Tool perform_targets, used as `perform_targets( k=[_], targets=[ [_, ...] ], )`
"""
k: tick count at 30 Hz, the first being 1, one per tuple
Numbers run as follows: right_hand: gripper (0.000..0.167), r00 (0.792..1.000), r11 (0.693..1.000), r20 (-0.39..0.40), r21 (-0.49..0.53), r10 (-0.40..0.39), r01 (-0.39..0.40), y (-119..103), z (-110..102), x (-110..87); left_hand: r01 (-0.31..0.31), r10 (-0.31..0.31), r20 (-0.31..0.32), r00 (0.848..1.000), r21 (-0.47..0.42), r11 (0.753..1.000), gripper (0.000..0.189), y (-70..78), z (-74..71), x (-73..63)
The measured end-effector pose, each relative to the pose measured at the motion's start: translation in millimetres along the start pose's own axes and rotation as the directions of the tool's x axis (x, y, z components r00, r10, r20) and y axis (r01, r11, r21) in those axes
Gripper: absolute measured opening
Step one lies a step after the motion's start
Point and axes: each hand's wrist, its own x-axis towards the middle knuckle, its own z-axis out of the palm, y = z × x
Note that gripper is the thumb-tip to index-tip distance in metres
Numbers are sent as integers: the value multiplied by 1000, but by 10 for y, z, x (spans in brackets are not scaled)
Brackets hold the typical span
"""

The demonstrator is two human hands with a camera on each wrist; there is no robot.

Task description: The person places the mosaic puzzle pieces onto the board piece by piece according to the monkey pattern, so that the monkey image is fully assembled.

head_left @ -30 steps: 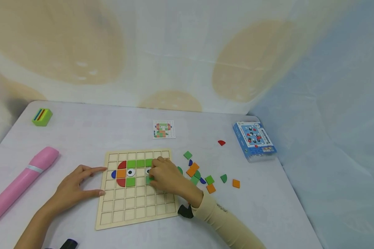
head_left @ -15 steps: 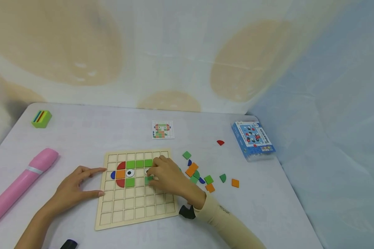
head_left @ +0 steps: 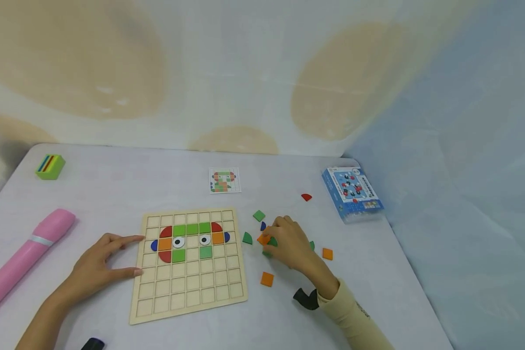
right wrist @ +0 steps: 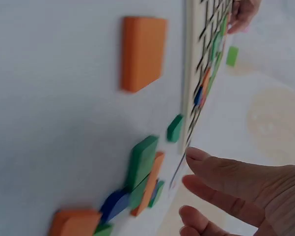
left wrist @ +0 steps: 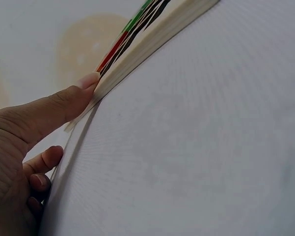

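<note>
A wooden grid board (head_left: 185, 297) lies on the table, bearing a pattern of red, green, orange and blue tiles with two eye tiles (head_left: 178, 242). My left hand (head_left: 94, 262) touches its left edge with the thumb and index finger spread apart; in the left wrist view the thumb (left wrist: 64, 105) rests at the board's edge. To the right of the board, my right hand (head_left: 294, 245) hovers over a cluster of loose tiles, partly hiding them. Nothing shows between its parted thumb (right wrist: 221, 169) and fingers in the right wrist view. An orange square tile (head_left: 267, 279) lies nearer the board.
A pattern card (head_left: 212, 189) lies behind the board. Around the right hand are a green quarter tile (head_left: 247, 238), a red quarter tile (head_left: 306, 197) and an orange square (head_left: 327, 253). Farther off are a blue box (head_left: 353, 192), a green block (head_left: 50, 167) and a pink roll (head_left: 30, 257).
My right hand has left the board and moved right to the loose tiles, uncovering red, orange and blue tiles at the pattern's right side. The left hand stays at the board's edge.
</note>
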Motion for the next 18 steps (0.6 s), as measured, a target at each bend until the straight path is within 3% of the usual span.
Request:
perform_targets(
  k=[5, 11, 18],
  targets=[
    [26, 995, 995, 4, -5, 96, -96, 215, -12, -115, -1, 1, 2, 1000, -3, 1000, 81, -9, 2, 9],
    [26, 988, 988, 9, 22, 152, -153, 406, -73, -167, -4, 4, 0, 1000, 3, 1000, 80, -24, 2, -3],
    [34, 984, 986, -57, 1, 168, -168, 918, -275, 86, -10, 10, -17, 1000, -6, 1000, 79, -37, 11, -8]
  ],
)
